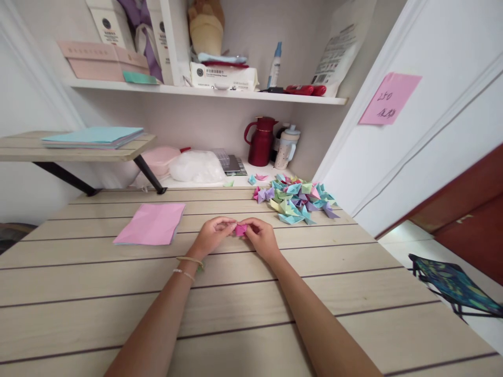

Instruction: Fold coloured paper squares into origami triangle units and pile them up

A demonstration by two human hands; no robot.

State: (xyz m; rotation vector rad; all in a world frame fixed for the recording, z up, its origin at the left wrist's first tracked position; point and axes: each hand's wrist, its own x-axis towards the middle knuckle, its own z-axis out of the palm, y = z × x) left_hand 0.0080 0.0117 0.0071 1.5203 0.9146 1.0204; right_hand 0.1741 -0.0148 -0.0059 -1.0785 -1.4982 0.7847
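Note:
Between my two hands, over the middle of the slatted wooden table [236,283], is a small folded piece of bright pink paper [241,230]. My left hand [215,234] pinches its left side, thumb and fingers together. On the right side my right hand [261,235] grips it the same way. The folds are partly covered by my fingertips. To the left lies a stack of square paper [151,223] with a pink sheet on top. A heap of folded paper pieces [294,196] in several colours sits at the back right.
A raised wooden shelf [129,153] on black legs holds blue-topped paper [94,135]. Behind the table stand a red jug [261,142], a pale cup [286,148] and a white plastic bag [196,167]. A folding stool [458,280] is at the right.

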